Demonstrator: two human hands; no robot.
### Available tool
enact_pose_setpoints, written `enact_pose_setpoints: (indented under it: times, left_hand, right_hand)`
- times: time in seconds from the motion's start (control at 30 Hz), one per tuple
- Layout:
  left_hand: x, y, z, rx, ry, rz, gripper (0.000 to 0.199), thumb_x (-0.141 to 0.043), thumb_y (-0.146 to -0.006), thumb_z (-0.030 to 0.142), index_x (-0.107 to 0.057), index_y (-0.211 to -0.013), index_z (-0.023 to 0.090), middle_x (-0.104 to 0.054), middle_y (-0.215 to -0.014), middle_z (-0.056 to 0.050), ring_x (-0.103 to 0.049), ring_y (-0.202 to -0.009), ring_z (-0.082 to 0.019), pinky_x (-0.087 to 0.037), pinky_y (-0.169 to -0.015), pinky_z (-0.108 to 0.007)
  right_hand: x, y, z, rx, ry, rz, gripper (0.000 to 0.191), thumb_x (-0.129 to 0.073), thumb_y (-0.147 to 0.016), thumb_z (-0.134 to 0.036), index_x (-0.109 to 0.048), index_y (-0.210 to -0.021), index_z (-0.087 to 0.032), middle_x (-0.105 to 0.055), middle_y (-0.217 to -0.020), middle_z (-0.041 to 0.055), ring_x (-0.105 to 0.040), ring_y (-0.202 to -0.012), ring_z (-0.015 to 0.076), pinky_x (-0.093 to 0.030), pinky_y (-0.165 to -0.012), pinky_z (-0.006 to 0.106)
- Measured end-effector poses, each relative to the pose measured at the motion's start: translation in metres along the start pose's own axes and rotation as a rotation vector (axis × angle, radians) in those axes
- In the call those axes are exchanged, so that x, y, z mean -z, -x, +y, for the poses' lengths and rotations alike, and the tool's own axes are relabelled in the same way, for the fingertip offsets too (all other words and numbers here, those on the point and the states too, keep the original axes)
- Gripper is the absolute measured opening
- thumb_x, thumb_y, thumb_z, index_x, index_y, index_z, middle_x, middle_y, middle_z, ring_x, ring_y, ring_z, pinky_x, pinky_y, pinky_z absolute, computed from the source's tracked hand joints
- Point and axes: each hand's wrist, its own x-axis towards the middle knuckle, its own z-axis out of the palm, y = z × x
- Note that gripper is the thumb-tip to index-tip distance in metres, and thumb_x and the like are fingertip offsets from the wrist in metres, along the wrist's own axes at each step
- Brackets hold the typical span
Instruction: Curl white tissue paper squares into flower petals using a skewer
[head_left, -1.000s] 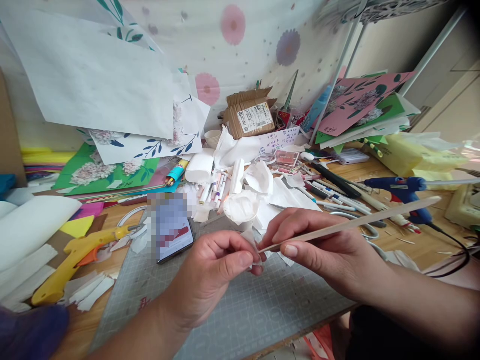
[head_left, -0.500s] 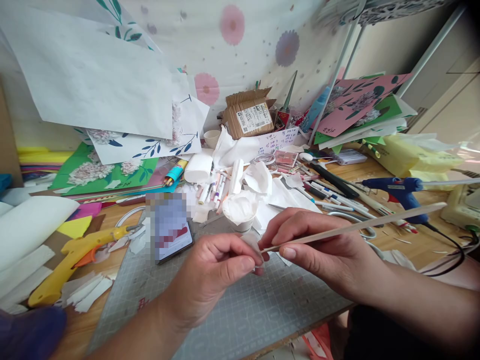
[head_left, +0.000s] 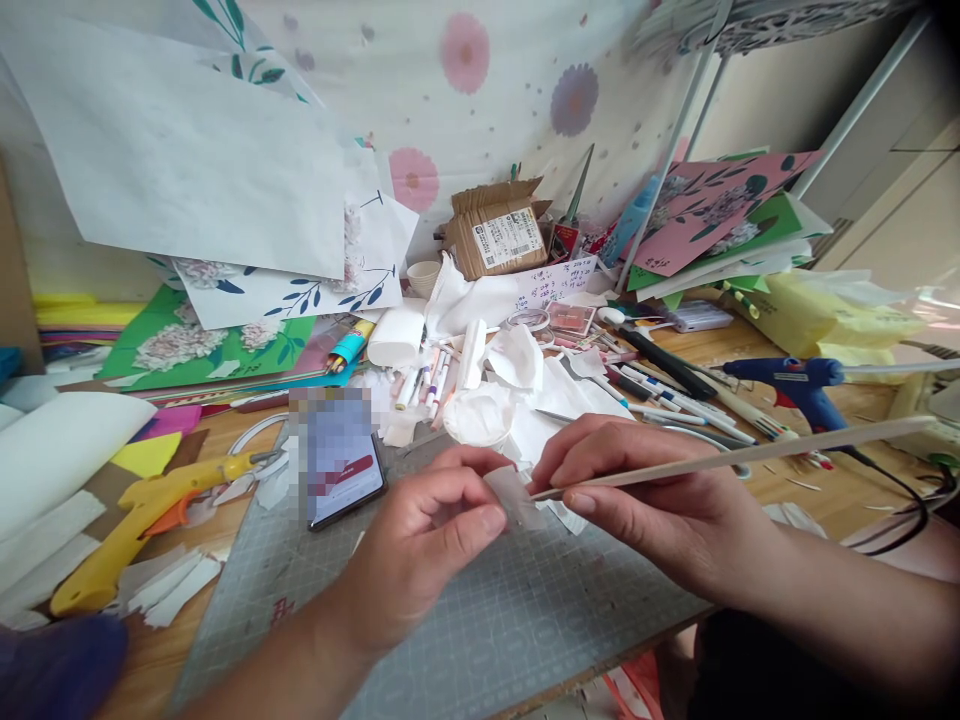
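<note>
Over the grey cutting mat (head_left: 480, 640), my left hand (head_left: 431, 540) pinches a small piece of thin white paper (head_left: 517, 500) between thumb and fingers. My right hand (head_left: 637, 490) is closed around a long, thin pale wooden stick (head_left: 750, 455), which slants up to the right. Its narrow end meets or nearly meets the paper; whether they touch I cannot tell. Just beyond my hands stands a white paper cup (head_left: 480, 415) with whitish stuff in it.
A phone (head_left: 341, 460) lies on the mat's left part. A yellow glue gun (head_left: 150, 520) rests at the left, a blue one (head_left: 795, 375) at the right. Markers (head_left: 675, 390) and paper scraps crowd the back, before a cardboard box (head_left: 499, 230).
The paper between my hands now shows more fully, spread flatter toward the stick. My right hand and the stick have shifted slightly right, and my left hand slightly left.
</note>
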Motion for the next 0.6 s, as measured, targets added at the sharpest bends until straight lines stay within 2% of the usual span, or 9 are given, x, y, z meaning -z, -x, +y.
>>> enact_pose_setpoints:
  times: [0.1,0.17,0.3,0.43,0.6]
  left_hand:
    - [-0.002,0.001,0.004,-0.110,-0.296,0.114,0.021,-0.059,-0.085,0.028,-0.066,-0.067,0.020,-0.053,-0.083,-0.002,-0.054,-0.081,-0.018,-0.041,-0.074,-0.029]
    - [-0.004,0.002,0.007,-0.133,-0.389,0.098,0.022,-0.058,-0.086,0.028,-0.064,-0.067,0.020,-0.050,-0.072,0.000,-0.051,-0.070,-0.015,-0.040,-0.064,-0.026]
    - [-0.008,0.003,0.009,-0.090,-0.399,0.046,0.020,-0.060,-0.085,0.030,-0.062,-0.067,0.020,-0.053,-0.066,0.002,-0.049,-0.061,-0.013,-0.038,-0.055,-0.023]
    - [-0.010,0.002,0.012,-0.054,-0.394,0.076,0.020,-0.065,-0.079,0.028,-0.059,-0.062,0.019,-0.053,-0.061,0.003,-0.048,-0.058,-0.012,-0.037,-0.053,-0.022]
    - [-0.011,0.000,0.013,-0.014,-0.375,0.118,0.021,-0.059,-0.079,0.021,-0.056,-0.058,0.019,-0.051,-0.058,0.003,-0.046,-0.055,-0.012,-0.036,-0.052,-0.023]
  right_hand:
    - [0.000,0.000,0.000,0.009,-0.002,0.012,0.006,-0.063,-0.086,-0.012,-0.067,-0.087,-0.017,-0.070,-0.085,0.0076,-0.068,-0.081,0.0185,-0.056,-0.073,0.031]
    - [-0.002,0.000,0.000,0.011,-0.004,-0.001,0.006,-0.063,-0.086,-0.012,-0.068,-0.086,-0.017,-0.070,-0.084,0.0078,-0.068,-0.080,0.0183,-0.056,-0.072,0.031]
    - [-0.007,-0.001,-0.001,0.010,-0.024,-0.044,0.007,-0.063,-0.086,-0.012,-0.067,-0.088,-0.017,-0.070,-0.085,0.0074,-0.067,-0.080,0.0181,-0.056,-0.071,0.030]
    - [-0.010,-0.001,-0.001,0.009,-0.003,-0.060,0.007,-0.063,-0.086,-0.011,-0.068,-0.089,-0.015,-0.070,-0.086,0.0080,-0.068,-0.080,0.0174,-0.056,-0.073,0.028]
    - [-0.012,-0.002,0.000,0.028,0.050,-0.086,0.009,-0.063,-0.086,-0.011,-0.068,-0.091,-0.017,-0.071,-0.088,0.0088,-0.067,-0.080,0.0174,-0.056,-0.072,0.029]
